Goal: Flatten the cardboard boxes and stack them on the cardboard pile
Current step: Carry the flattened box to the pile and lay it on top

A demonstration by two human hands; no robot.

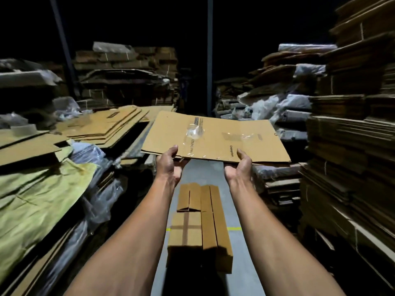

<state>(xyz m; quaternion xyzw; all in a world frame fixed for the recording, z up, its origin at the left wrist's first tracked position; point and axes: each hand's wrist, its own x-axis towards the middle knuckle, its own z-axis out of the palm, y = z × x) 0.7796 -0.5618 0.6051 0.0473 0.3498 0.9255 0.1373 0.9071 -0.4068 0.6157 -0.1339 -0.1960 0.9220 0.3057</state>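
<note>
A flattened brown cardboard box (215, 137) with clear tape patches and printed text is held level in the air over the aisle. My left hand (170, 162) grips its near edge at the left, thumb on top and fingers underneath. At the right of that near edge my right hand (240, 166) grips it the same way. Down on the grey floor between my forearms lie long narrow cardboard boxes (203, 223) that still have their box shape. A pile of flat cardboard sheets (106, 124) lies at mid-left, just left of the held box.
Tall stacks of flattened cardboard (350, 146) line the right side. Yellow-green sheets (36, 199) and plastic-wrapped bundles (94, 171) fill the left. A tape roll (23, 129) sits on cardboard at far left. More stacks and a steel post (210, 60) stand behind; a narrow floor aisle (205, 174) runs between.
</note>
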